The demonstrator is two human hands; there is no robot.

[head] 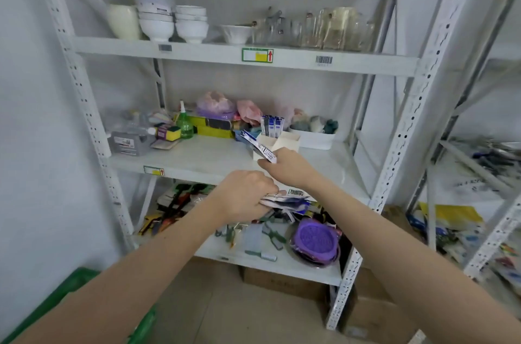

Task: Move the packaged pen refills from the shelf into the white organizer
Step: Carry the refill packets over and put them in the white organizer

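Holding one packaged pen refill (pixel 260 146) pinched in closed fingers, the right hand (pixel 284 164) tilts the flat pack up and left, just in front of the white organizer (pixel 277 143) on the middle shelf (pixel 197 157); my guess is that it is angled this way to be slipped upright into a compartment. Several refill packs (pixel 272 125) already stand on end in the organizer's rear slot, blue-and-white cards facing out, which suggests the upright stance is chosen so that more fit side by side. The left hand (pixel 245 194) is closed around a loose bundle of further packs (pixel 284 201), kept low in front of the shelf edge, probably as a ready supply so the right hand can draw one at a time. Print shows on the held pack as dark lines on white, but it is too blurred to read, and no brand can be made out. On the upper shelf's front edge are a green-bordered label with a yellow patch and red up-arrow (pixel 257 55) and a barcode sticker (pixel 324 60); their digits are illegible. A smaller arrow label (pixel 154 171) sits on the middle shelf's edge.
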